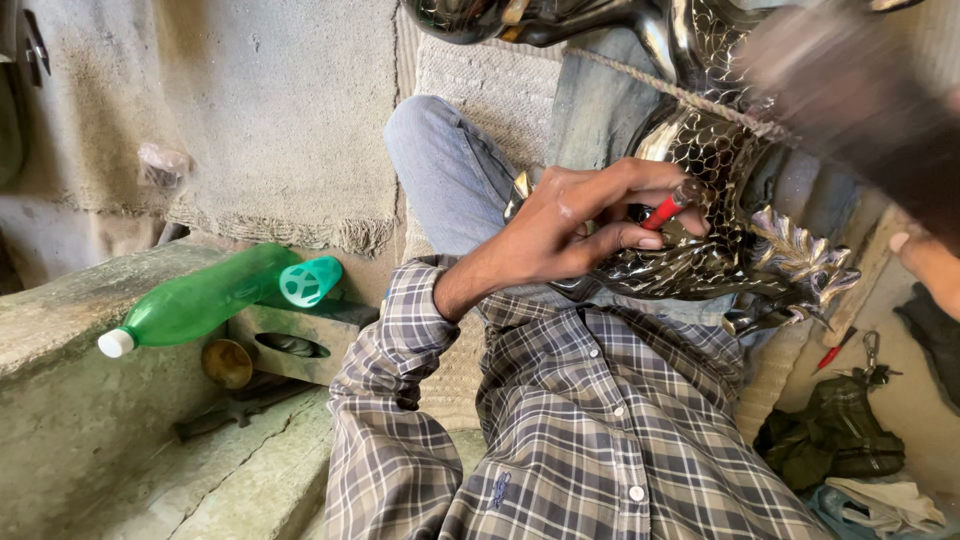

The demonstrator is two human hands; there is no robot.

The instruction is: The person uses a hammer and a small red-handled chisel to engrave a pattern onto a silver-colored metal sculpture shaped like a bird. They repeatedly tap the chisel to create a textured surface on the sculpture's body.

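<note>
The left hand (575, 225) sits at centre frame, fingers curled narrowly around a small red-handled tool (665, 211), pinched between thumb and fingertips. The tool tip rests against the shiny metal figure (720, 190), a dark, polished piece with a scale-like pattern and a feathered relief at its lower right end. The figure lies across the person's lap in the upper centre to right of the frame, on the blue jeans (450, 170).

The right hand (925, 255) shows only partly at the right edge; its grip cannot be determined. A blurred dark object (860, 100) crosses the upper right corner.

At left of the frame, a green plastic bottle (200, 300) with a white cap lies on its side on a concrete ledge (60, 340). In the lower right, a second red-handled tool (833, 350), a bunch of keys (875, 370) and a dark green cloth (835, 430) lie on the floor.
</note>
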